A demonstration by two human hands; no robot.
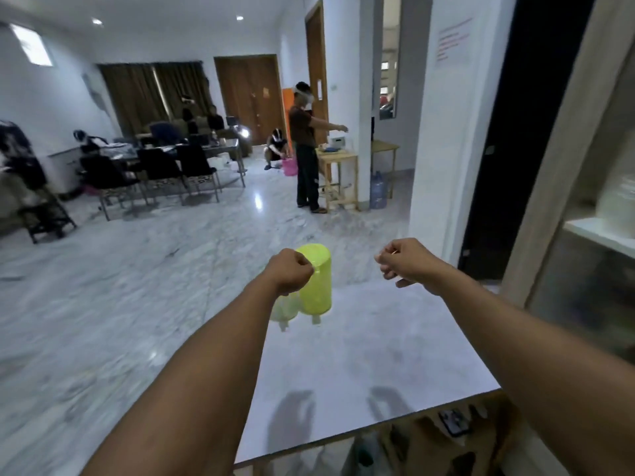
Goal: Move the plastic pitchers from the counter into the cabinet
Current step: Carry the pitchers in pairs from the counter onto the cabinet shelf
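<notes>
A yellow-green plastic pitcher [315, 280] hangs just above the far end of the white counter [360, 365], its reflection showing on the glossy top. My left hand [290, 271] is closed around its handle on the left side. My right hand [405, 261] hovers to the right of the pitcher, loosely curled, with nothing visible in it. The cabinet [591, 214] stands at the right edge with a white shelf and pale containers inside, blurred.
A marble floor spreads to the left of the counter. A person [305, 152] stands at a small wooden table [340, 176] farther back; others sit or crouch near a long table with black chairs [165, 170]. A white pillar [446, 132] rises beyond the counter.
</notes>
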